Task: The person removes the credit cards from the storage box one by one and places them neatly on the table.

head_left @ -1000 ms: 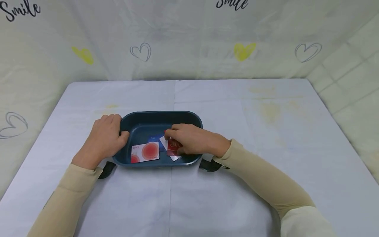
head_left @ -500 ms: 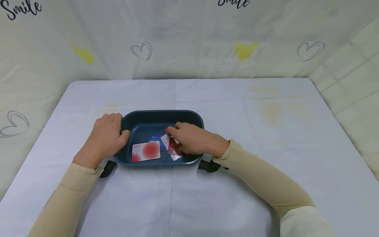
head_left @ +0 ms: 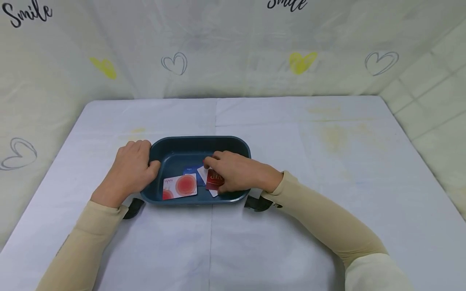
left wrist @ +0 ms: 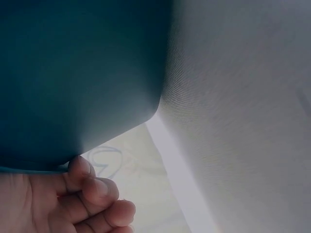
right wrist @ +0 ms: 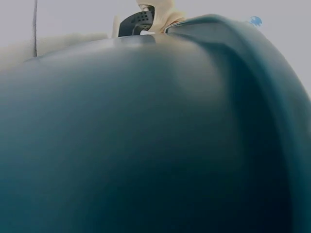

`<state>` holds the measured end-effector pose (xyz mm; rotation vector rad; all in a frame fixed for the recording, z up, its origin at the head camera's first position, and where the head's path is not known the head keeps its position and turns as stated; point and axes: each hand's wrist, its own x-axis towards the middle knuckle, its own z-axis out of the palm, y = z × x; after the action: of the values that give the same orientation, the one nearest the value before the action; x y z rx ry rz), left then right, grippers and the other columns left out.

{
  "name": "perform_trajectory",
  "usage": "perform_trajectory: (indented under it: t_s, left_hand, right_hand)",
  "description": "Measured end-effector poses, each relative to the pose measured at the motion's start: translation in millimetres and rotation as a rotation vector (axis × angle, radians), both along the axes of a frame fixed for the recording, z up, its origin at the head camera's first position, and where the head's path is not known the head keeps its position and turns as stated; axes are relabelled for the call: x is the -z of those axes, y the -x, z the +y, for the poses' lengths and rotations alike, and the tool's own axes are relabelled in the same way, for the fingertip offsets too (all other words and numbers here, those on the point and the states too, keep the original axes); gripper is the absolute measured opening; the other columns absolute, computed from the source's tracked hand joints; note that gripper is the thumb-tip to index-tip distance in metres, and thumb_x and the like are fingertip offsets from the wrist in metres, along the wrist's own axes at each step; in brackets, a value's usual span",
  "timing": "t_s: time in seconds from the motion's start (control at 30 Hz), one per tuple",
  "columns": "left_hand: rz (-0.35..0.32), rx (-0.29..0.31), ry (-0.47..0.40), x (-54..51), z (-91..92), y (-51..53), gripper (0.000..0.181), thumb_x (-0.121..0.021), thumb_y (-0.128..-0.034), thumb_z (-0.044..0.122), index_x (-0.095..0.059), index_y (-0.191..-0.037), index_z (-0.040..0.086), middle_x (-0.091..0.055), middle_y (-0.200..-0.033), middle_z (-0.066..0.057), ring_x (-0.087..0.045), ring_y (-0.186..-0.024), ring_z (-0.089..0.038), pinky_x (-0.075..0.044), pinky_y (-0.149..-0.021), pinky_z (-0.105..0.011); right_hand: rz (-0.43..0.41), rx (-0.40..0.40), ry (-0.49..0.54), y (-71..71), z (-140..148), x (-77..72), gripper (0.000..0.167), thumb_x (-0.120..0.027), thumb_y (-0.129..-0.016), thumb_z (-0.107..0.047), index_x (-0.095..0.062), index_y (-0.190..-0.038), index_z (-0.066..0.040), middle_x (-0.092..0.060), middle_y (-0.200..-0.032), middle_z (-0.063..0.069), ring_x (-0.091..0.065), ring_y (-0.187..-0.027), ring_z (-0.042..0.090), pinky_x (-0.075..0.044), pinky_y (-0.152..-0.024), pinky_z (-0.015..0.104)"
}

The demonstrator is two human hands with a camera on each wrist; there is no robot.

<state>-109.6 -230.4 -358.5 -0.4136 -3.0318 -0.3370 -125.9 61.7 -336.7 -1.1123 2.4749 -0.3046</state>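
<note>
Dark teal tray (head_left: 182, 149) on the white-covered tabletop (head_left: 291, 137), left of centre as the head view has it. Four cards seen, all inside the tray, toward its near side.

Left hand (head_left: 131, 167) grips the tray's left end: thumb over the rim, fingers curled at the outer side. Left wrist view has those fingers bent close together by the wall.

Right hand (head_left: 236, 171) reaches in over the right end. Fingers bent, thumb and fingertips pinching a dark red card (head_left: 214, 182); exact contact partly hidden by the hand itself. Right wrist view filled mostly by blurred tray wall.

Lettering: dark red card reads "VIP", upside down from the wearer's side. Beneath it, a white card (head_left: 201, 172), little exposed. Blue card (head_left: 191, 171) has small pale lettering along its far edge, too small to read. White-and-red card (head_left: 180, 186), left of the others, overlaps the blue one; carries large red discs and an inverted word, not legible with certainty.

Wall covering (head_left: 233, 36) behind: "Smile" in black script, twice, the middle one cut by the top edge; yellow hearts and outlined hearts below.
</note>
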Motion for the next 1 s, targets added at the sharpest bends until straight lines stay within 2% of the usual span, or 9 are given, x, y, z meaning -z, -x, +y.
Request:
perform_trajectory:
  t_s: [0.27,0.5,0.73,0.87,1.0]
  left_hand:
    - [-0.017,-0.021,-0.04,0.5,0.7,-1.5,0.016,-0.048,-0.0882,0.016,-0.049,-0.085,0.0,-0.047,-0.073,-0.012,-0.046,-0.073,-0.029,-0.032,-0.066,-0.037]
    - [0.017,-0.034,-0.073,2.1,-0.9,-3.8,0.015,-0.048,-0.0878,0.015,-0.05,-0.081,0.002,-0.047,-0.071,-0.011,-0.045,-0.073,-0.03,-0.031,-0.065,-0.037]
    - [0.026,-0.027,-0.049,2.7,-1.8,-3.1,0.015,-0.047,-0.0881,0.015,-0.05,-0.082,0.002,-0.047,-0.071,-0.011,-0.045,-0.072,-0.03,-0.031,-0.065,-0.037]
    - [0.011,-0.021,-0.041,2.1,-1.9,-2.4,0.016,-0.048,-0.0884,0.016,-0.051,-0.083,0.001,-0.048,-0.072,-0.012,-0.045,-0.072,-0.03,-0.031,-0.064,-0.037]
    - [0.011,-0.015,-0.043,1.4,-1.3,-1.9,0.016,-0.048,-0.0883,0.016,-0.05,-0.082,0.001,-0.048,-0.071,-0.012,-0.046,-0.072,-0.029,-0.032,-0.064,-0.037]
  right_hand:
    - [0.007,-0.01,0.012,-0.5,0.0,1.5,0.069,-0.086,-0.082,-0.028,-0.054,-0.141,-0.011,-0.062,-0.131,0.012,-0.061,-0.118,0.026,-0.058,-0.094,0.038]
    - [0.037,-0.029,0.023,-0.8,0.2,2.5,0.067,-0.086,-0.082,-0.029,-0.056,-0.14,-0.012,-0.062,-0.131,0.012,-0.06,-0.117,0.026,-0.056,-0.096,0.037]
    - [0.043,-0.03,0.043,-1.3,0.6,2.5,0.064,-0.086,-0.082,-0.03,-0.058,-0.137,-0.013,-0.061,-0.131,0.011,-0.058,-0.119,0.026,-0.056,-0.098,0.037]
    - [0.042,-0.015,0.049,-1.2,0.0,2.1,0.062,-0.086,-0.083,-0.028,-0.058,-0.136,-0.013,-0.061,-0.131,0.011,-0.058,-0.119,0.026,-0.057,-0.097,0.036]
    - [-0.001,0.028,0.078,-0.5,1.7,-0.4,0.056,-0.083,-0.086,-0.02,-0.06,-0.136,-0.013,-0.06,-0.131,0.01,-0.059,-0.12,0.024,-0.06,-0.093,0.036]
